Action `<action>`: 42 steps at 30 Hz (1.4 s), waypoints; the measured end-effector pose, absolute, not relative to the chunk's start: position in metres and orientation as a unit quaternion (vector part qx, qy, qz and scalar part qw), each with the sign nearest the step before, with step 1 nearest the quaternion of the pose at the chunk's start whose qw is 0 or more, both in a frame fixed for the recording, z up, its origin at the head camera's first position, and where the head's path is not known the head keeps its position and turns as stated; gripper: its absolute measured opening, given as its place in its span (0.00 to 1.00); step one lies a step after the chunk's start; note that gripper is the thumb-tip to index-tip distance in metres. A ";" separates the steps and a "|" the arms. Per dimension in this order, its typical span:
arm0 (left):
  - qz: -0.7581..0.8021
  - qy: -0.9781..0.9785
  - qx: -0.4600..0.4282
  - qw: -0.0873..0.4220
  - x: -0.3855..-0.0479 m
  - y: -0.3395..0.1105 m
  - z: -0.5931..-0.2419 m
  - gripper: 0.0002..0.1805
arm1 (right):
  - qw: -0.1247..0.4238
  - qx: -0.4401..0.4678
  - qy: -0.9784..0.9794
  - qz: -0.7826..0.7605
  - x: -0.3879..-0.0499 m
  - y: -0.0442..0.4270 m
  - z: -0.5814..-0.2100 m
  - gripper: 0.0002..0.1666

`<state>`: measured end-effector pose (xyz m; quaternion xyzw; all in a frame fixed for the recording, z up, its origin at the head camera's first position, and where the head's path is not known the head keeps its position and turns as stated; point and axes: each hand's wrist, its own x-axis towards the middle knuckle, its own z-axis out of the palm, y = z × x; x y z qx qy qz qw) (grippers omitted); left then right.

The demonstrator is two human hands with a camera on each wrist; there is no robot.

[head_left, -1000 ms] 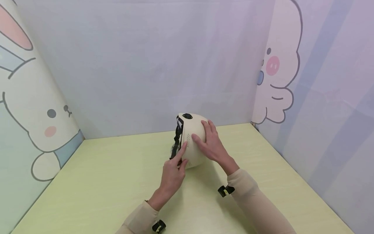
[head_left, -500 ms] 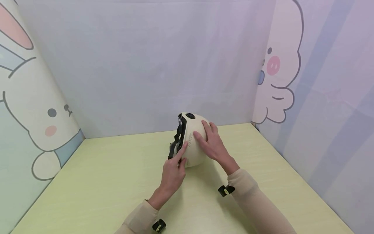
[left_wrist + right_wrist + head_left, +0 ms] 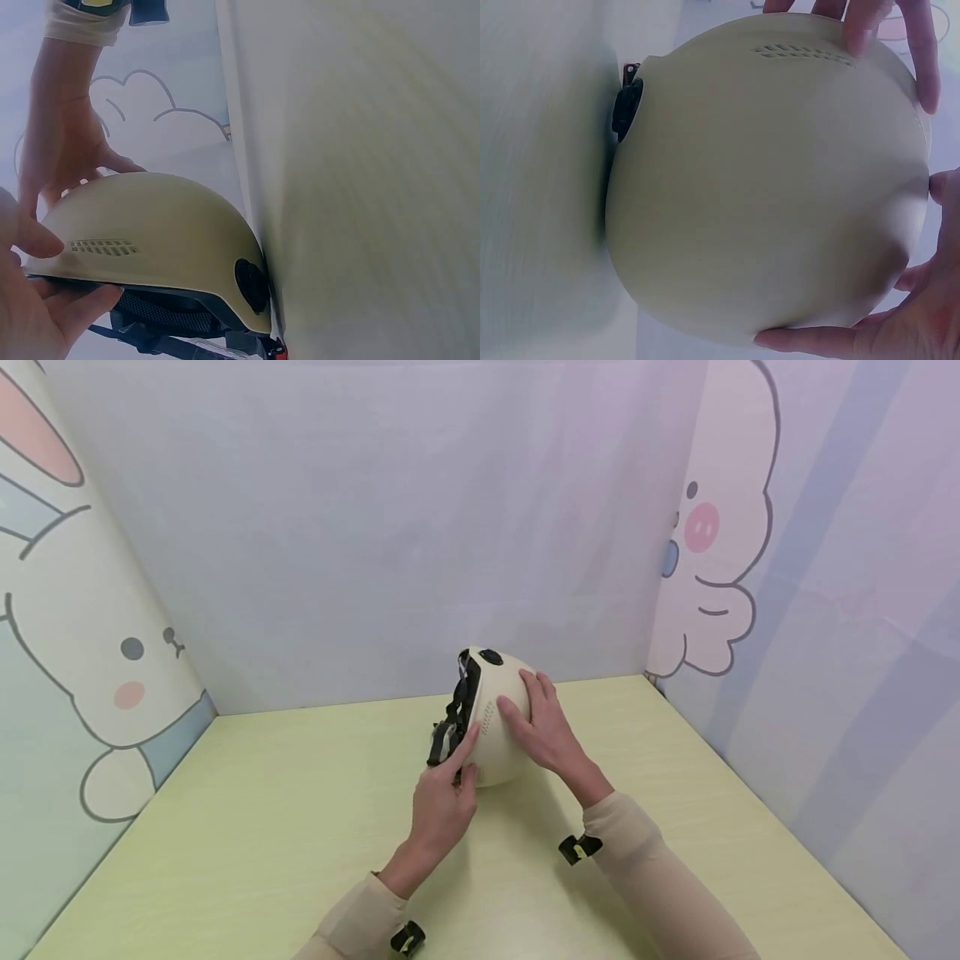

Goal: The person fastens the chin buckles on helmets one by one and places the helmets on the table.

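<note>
A cream helmet (image 3: 502, 735) stands tipped on the table in the head view, its opening facing left and its dome right. Black straps (image 3: 444, 743) hang at the opening, and a dark round fitting (image 3: 491, 657) sits near the rim. My left hand (image 3: 442, 806) grips the near rim; in the left wrist view its thumb (image 3: 37, 240) lies on the shell beside the vent slots while fingers reach under the edge. My right hand (image 3: 547, 727) is spread round the dome, holding it from the right. In the right wrist view its fingertips touch the dome's edge.
The pale yellow-green table (image 3: 300, 827) lies under the helmet. A plain grey-lilac back wall (image 3: 375, 543) rises behind, close to the helmet. Side walls with cartoon animals (image 3: 112, 652) stand left and right.
The helmet has turned slightly between my hands, so more of its black lining and straps shows on the left. Both hands keep almost the same place on it.
</note>
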<state>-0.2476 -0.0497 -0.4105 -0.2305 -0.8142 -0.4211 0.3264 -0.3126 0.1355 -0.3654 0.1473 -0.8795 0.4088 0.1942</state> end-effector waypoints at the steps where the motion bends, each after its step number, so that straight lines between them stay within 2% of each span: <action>1: -0.424 -0.813 -0.227 0.329 -0.247 -0.050 -0.410 0.33 | 0.193 0.148 -0.879 0.410 -0.312 0.135 -0.365 0.44; 9: -0.490 -0.774 -0.225 0.333 -0.249 -0.051 -0.409 0.27 | 0.190 0.148 -0.878 0.414 -0.312 0.136 -0.365 0.45; 14: -0.539 -0.750 -0.222 0.312 -0.251 -0.053 -0.407 0.26 | 0.190 0.145 -0.877 0.416 -0.312 0.136 -0.365 0.45; 20: -0.586 -0.744 -0.152 0.282 -0.259 -0.066 -0.404 0.26 | 0.184 0.141 -0.878 0.419 -0.311 0.137 -0.364 0.45; 22: -0.605 -0.748 -0.109 0.251 -0.266 -0.074 -0.405 0.26 | 0.181 0.140 -0.878 0.420 -0.311 0.137 -0.364 0.46; 28: -0.689 -0.718 0.021 0.100 -0.282 -0.093 -0.411 0.31 | 0.171 0.137 -0.879 0.424 -0.311 0.135 -0.365 0.47; 32: -0.727 -0.683 0.065 0.020 -0.287 -0.095 -0.415 0.36 | 0.170 0.134 -0.878 0.427 -0.310 0.134 -0.364 0.46; 37: -0.752 -0.653 0.084 -0.031 -0.289 -0.093 -0.419 0.38 | 0.171 0.128 -0.879 0.428 -0.310 0.135 -0.363 0.46; 42: -0.744 -0.661 0.075 -0.061 -0.288 -0.093 -0.425 0.34 | 0.167 0.125 -0.881 0.425 -0.310 0.137 -0.364 0.46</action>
